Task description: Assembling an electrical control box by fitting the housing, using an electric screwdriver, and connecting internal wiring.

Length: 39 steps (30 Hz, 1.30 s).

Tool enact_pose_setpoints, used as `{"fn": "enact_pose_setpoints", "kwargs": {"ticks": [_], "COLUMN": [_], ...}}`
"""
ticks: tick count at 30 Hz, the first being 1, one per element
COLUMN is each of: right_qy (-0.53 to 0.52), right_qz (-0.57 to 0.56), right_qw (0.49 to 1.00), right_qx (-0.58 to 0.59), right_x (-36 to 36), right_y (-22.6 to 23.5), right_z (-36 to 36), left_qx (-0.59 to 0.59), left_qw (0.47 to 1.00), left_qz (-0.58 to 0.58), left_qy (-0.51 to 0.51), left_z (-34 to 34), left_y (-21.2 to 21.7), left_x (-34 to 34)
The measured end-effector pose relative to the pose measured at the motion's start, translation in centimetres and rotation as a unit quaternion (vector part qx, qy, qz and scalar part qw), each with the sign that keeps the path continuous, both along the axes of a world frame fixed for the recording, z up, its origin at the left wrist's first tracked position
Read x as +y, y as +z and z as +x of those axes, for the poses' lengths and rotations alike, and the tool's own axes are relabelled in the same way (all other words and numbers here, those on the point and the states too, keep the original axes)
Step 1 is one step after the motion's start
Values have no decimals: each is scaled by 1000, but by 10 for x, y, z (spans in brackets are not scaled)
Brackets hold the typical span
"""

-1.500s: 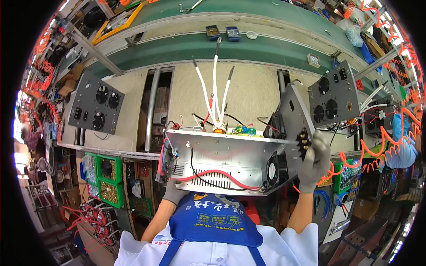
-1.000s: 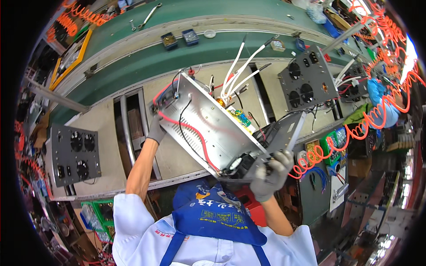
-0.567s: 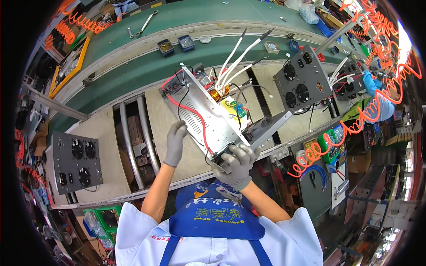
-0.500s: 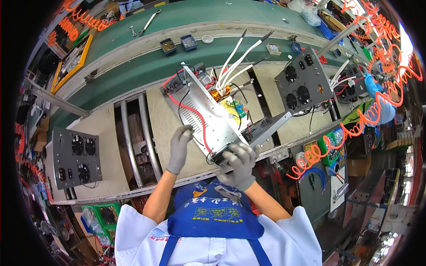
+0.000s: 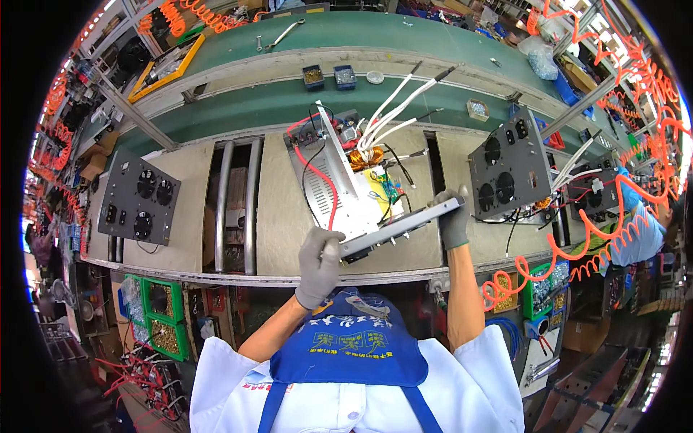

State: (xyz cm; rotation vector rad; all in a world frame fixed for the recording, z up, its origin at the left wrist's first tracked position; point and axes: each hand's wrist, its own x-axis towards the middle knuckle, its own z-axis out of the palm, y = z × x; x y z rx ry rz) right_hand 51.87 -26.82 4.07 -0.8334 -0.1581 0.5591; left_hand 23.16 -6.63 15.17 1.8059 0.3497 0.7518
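Observation:
A grey metal panel stands on edge at the near end of an open electrical chassis. My left hand, in a grey glove, is closed on the panel's left end. My gloved right hand grips its right end, fingers over the top edge. Inside the chassis are a copper coil, a yellow and green circuit board and a red cable. Thick white cables rise from the coil and lean to the far right. The panel's inner face is mostly hidden.
Dark fan panels of other units stand at left and right. Metal rollers lie left of the chassis. Blue screw boxes sit on the far green bench. An orange coiled hose hangs at right. Green parts bins are at lower left.
My right hand has moved from the panel's near left end to its right end. My left hand has come onto the left end. The panel has turned more crosswise, and the view has shifted.

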Motion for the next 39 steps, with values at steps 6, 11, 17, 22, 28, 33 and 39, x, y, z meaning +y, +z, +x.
{"fn": "enact_pose_setpoints", "kwargs": {"ticks": [6, 11, 17, 22, 28, 33, 39], "right_qy": [-142, -142, -22, -12, 61, -89, 33], "right_qz": [-48, -104, -159, -137, -274, -362, -578], "right_qw": [989, 984, 987, 989, 938, 823, 767], "right_qx": [6, 33, -22, -53, -202, -430, -276], "right_x": [6, -9, -17, 32, 205, 223, 98], "right_y": [-7, -17, 33, 18, 39, 42, -71], "right_z": [-33, -100, -167, -225, -228, -212, -108], "left_qx": [23, -6, 9, -25, -82, 14, -15], "left_qw": [991, 986, 982, 990, 984, 923, 977], "left_qz": [-56, -27, -58, -57, -155, 276, 115], "left_qy": [117, 166, 177, 129, 23, 269, 178], "left_z": [-7, -26, -27, 19, 116, 107, 17], "left_y": [-2, -16, -18, -28, -28, 4, -21], "left_x": [-8, 24, 75, 177, 352, 362, 213]}}
